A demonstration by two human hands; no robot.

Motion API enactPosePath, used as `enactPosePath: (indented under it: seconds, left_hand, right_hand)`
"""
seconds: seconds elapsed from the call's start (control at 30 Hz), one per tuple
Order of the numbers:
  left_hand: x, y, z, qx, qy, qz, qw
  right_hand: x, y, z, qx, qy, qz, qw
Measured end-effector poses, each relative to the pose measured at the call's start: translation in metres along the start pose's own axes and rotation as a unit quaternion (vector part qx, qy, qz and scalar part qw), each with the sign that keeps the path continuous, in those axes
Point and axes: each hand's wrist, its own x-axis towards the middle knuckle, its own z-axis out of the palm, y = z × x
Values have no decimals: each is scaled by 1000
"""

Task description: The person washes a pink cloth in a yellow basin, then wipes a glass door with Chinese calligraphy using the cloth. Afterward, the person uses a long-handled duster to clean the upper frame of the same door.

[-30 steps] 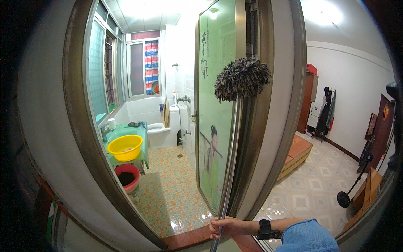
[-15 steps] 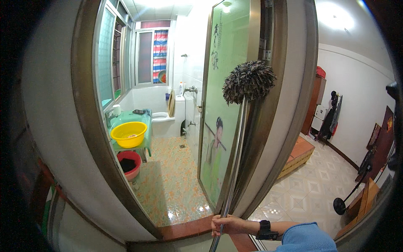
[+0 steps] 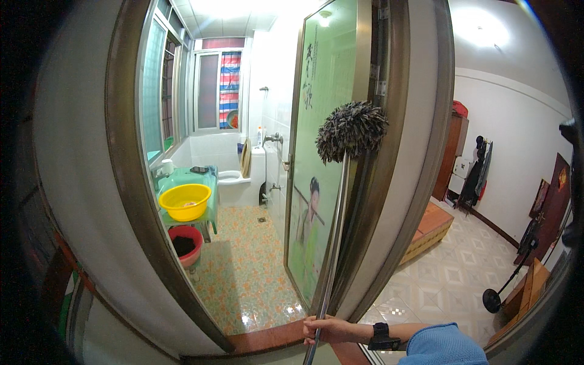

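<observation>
My right hand [image 3: 321,330] comes in from the lower right in a blue sleeve, with a black band on the wrist. Its fingers are wrapped round the metal pole of a long-handled duster [image 3: 338,234]. The pole leans slightly right as it rises from my grip. At its top a shaggy grey microfibre head [image 3: 351,132] is held up in front of the green glass door's [image 3: 325,79] hinge edge and the brown door frame [image 3: 394,103]. Whether the head touches the frame, I cannot tell. My left hand is out of view.
Through the doorway, a yellow basin [image 3: 185,202] sits on a green-covered table [image 3: 210,176], with a red bucket [image 3: 193,252] holding something dark below. A white toilet [image 3: 231,176] stands farther in. Reddish sill [image 3: 267,337] crosses the doorway. Right: wooden bed or bench [image 3: 429,228] and a black-based stand [image 3: 491,300].
The duster head sits slightly lower and farther left in the picture, partly because the whole view has shifted. My right hand keeps its grip on the pole.
</observation>
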Motion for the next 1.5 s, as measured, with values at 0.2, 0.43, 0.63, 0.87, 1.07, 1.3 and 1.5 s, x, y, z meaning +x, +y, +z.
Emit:
enactPosePath:
  seconds: [0.2, 0.43, 0.63, 0.87, 1.07, 1.3, 1.5]
  left_hand:
    - [6, 5, 1, -3, 0, 3, 1000]
    - [8, 6, 3, -5, 0, 1, 1000]
    - [9, 2, 4, -2, 3, -3, 1000]
    - [17, 2, -12, 14, 22, 11, 1000]
    - [9, 106, -78, -55, 107, 110, 987]
    - [-32, 271, -147, -20, 261, 172, 950]
    - [-43, 286, -181, -91, 297, 177, 934]
  right_hand:
    - [1, -2, 0, -24, 60, 17, 998]
    - [6, -3, -1, -10, 16, -2, 1000]
    - [19, -42, 14, -29, -10, -58, 998]
    - [40, -143, 51, -151, -107, -131, 974]
    - [59, -226, 71, -208, -111, -239, 942]
    - [73, -326, 110, -214, -16, -281, 935]
    - [99, -344, 133, -211, 52, -289, 932]
